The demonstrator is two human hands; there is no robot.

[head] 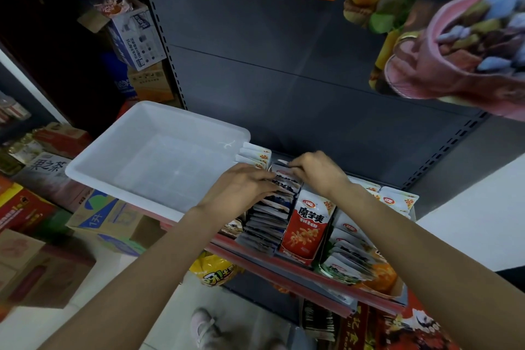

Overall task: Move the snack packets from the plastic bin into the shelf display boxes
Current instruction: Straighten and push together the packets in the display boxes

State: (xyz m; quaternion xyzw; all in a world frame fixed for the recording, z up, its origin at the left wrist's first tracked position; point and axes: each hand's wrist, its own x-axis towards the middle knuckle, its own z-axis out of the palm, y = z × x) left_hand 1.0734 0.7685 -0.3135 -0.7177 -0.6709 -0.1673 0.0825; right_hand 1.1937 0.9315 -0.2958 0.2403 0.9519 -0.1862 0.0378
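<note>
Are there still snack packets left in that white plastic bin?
No, the white plastic bin shows only its bare floor, while the snack packets stand in rows on the shelf under both hands.

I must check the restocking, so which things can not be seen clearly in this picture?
- Packets under the left hand and right hand: covered, so any grip is unclear.
- Hanging pink bag, top right: blurred and cut by the edge.
- Small print on the red display box: too small.
- Lower shelf: hidden behind the upper one.
</note>
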